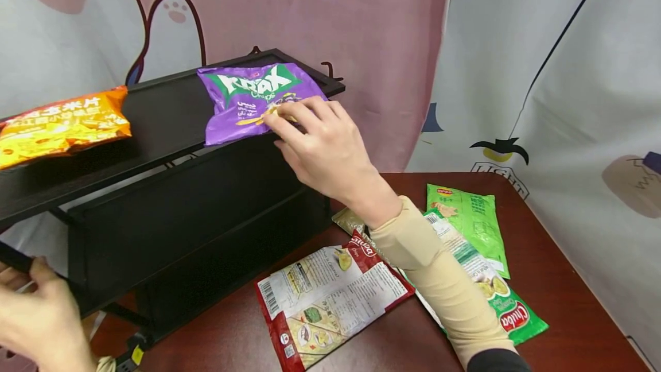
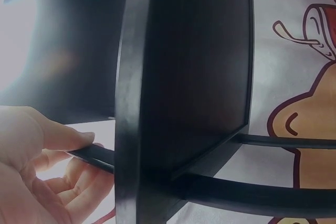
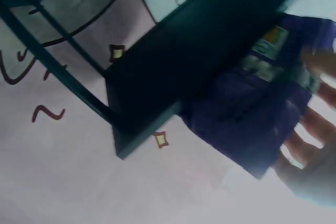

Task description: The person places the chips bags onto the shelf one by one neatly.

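A purple bag of Krax chips point(image 1: 227, 113) lies on the front right part of the black shelf's top board point(image 1: 160, 108), its near edge overhanging slightly. My right hand point(image 1: 325, 142) has its fingers curled over the bag's lower right edge, with the thumb below. The bag point(image 3: 236, 114) and the right-hand fingers point(image 3: 317, 124) are blurred in the right wrist view. At the lower left, my left hand point(image 1: 41, 314) grips a thin black bar point(image 2: 97, 156) of the shelf, thumb on top and fingers underneath.
An orange snack bag point(image 1: 67, 125) lies on the left of the top board. On the brown table point(image 1: 558, 280) are a red-and-white Chiba chips bag point(image 1: 335, 297), a green Chiba bag point(image 1: 516, 309), a light green bag point(image 1: 470, 217) and a partly hidden gold packet point(image 1: 347, 220). Printed cloth hangs behind.
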The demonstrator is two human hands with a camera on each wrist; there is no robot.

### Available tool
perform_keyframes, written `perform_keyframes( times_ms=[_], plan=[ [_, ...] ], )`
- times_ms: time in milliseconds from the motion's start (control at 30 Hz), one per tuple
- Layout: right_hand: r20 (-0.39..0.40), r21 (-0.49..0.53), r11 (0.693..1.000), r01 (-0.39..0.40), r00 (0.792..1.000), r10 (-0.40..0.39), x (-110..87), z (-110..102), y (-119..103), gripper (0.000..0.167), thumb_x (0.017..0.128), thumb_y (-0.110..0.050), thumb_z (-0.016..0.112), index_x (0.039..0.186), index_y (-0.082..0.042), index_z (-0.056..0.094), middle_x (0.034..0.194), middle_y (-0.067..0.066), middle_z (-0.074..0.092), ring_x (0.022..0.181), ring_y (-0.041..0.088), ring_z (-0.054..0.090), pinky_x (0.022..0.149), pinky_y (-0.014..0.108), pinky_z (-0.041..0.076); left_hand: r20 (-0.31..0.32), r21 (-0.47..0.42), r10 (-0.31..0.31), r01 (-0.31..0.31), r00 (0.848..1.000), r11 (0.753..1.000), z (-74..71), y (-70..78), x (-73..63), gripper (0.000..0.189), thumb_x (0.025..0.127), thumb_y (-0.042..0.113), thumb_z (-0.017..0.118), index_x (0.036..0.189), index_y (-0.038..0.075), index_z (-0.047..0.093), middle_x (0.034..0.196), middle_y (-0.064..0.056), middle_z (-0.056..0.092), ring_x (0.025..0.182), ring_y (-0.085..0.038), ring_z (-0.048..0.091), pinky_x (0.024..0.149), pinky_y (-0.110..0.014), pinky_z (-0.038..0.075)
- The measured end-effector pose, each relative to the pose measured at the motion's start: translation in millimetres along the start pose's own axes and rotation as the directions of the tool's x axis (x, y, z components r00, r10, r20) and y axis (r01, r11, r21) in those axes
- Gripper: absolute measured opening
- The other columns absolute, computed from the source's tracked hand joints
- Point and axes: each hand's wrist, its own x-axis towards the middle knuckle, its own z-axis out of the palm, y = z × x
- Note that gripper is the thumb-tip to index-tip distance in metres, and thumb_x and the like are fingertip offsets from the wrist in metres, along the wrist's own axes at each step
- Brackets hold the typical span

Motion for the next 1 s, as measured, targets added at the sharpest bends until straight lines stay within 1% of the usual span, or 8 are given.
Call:
perform_keyframes(
  times_ms=[100, 200, 333, 433, 600, 667, 867, 1000],
  plan=[
    [-0.065, -0.041, 0.999, 0.006, 0.998, -0.009, 0.5, 11, 2, 0.020, 0.095, -0.014, 0.050, 0.099, -0.011, 0.070, 0.104, 0.006, 0.069, 0.094, 0.023, 0.062, 0.080, 0.033, 0.050, 0.005, -0.007, 0.003, -0.003, 1.000, 1.000, -0.2, -0.3, 0.2, 0.034, 0.090, 0.043, 0.052, 0.122, 0.030, 0.056, 0.078, 0.041, 0.030, 0.072, 0.027, 0.027, 0.097, -0.030, 0.037],
    [-0.076, -0.028, 1.000, 0.005, 0.997, -0.007, 1.8, 22, 4, 0.023, 0.097, -0.011, 0.047, 0.095, -0.009, 0.070, 0.104, 0.005, 0.070, 0.093, 0.022, 0.064, 0.084, 0.031, 0.050, 0.009, -0.013, 0.005, -0.004, 1.000, 1.000, -0.4, -1.0, 0.6, 0.033, 0.091, 0.042, 0.052, 0.121, 0.031, 0.056, 0.078, 0.042, 0.031, 0.072, 0.027, 0.027, 0.096, -0.029, 0.037],
    [-0.011, 0.003, 1.000, 0.001, 1.000, -0.001, 3.8, 34, 5, 0.024, 0.098, -0.011, 0.045, 0.098, -0.009, 0.069, 0.107, 0.004, 0.070, 0.100, 0.021, 0.064, 0.090, 0.031, 0.049, 0.000, -0.005, 0.011, -0.011, 1.000, 1.000, -0.1, -3.1, 1.5, 0.033, 0.091, 0.042, 0.052, 0.122, 0.031, 0.055, 0.078, 0.042, 0.030, 0.072, 0.028, 0.027, 0.098, -0.027, 0.038],
    [0.033, 0.011, 1.000, -0.001, 0.999, 0.001, 6.3, 40, 3, 0.025, 0.099, -0.011, 0.043, 0.101, -0.009, 0.067, 0.110, 0.004, 0.069, 0.104, 0.020, 0.064, 0.094, 0.031, 0.047, -0.011, -0.004, 0.036, -0.036, 0.999, 0.999, 0.7, -5.0, 2.5, 0.033, 0.091, 0.040, 0.052, 0.123, 0.031, 0.055, 0.080, 0.042, 0.030, 0.073, 0.029, 0.027, 0.099, -0.025, 0.038],
    [0.096, 0.011, 1.000, -0.021, 0.995, 0.020, 13.1, 46, 0, 0.027, 0.099, -0.012, 0.041, 0.109, -0.010, 0.066, 0.117, 0.003, 0.067, 0.111, 0.019, 0.062, 0.101, 0.032, 0.043, -0.004, -0.005, 0.057, -0.057, 0.998, 0.998, 1.8, -5.0, 4.3, 0.033, 0.092, 0.037, 0.051, 0.124, 0.031, 0.054, 0.082, 0.041, 0.030, 0.074, 0.029, 0.028, 0.089, -0.008, 0.033],
    [0.151, 0.018, 0.999, -0.039, 0.988, 0.036, 16.2, 47, -1, 0.028, 0.100, -0.017, 0.041, 0.115, -0.011, 0.065, 0.123, 0.003, 0.065, 0.118, 0.019, 0.059, 0.105, 0.033, 0.040, 0.000, -0.005, 0.052, -0.052, 0.999, 0.999, 1.6, -4.2, 4.4, 0.033, 0.092, 0.037, 0.051, 0.124, 0.031, 0.054, 0.082, 0.041, 0.030, 0.074, 0.028, 0.029, 0.088, -0.007, 0.032],
    [0.327, 0.051, 0.994, -0.093, 0.942, 0.071, 22.3, 54, -4, 0.041, 0.100, -0.035, 0.039, 0.132, -0.013, 0.055, 0.138, 0.002, 0.055, 0.135, 0.020, 0.044, 0.116, 0.039, 0.026, 0.001, -0.005, 0.042, -0.042, 0.999, 0.999, 0.5, -2.3, 3.6, 0.034, 0.091, 0.038, 0.052, 0.124, 0.031, 0.054, 0.082, 0.041, 0.029, 0.075, 0.028, 0.027, 0.100, -0.025, 0.038],
    [0.382, 0.059, 0.993, -0.106, 0.921, 0.076, 24.2, 58, -3, 0.045, 0.100, -0.038, 0.039, 0.136, -0.013, 0.050, 0.143, 0.003, 0.050, 0.138, 0.021, 0.040, 0.118, 0.041, 0.021, 0.003, -0.005, 0.044, -0.044, 0.999, 0.999, 0.5, -1.9, 3.7, 0.034, 0.092, 0.038, 0.051, 0.125, 0.031, 0.054, 0.081, 0.041, 0.029, 0.075, 0.028, 0.027, 0.100, -0.025, 0.038]
  ],
)
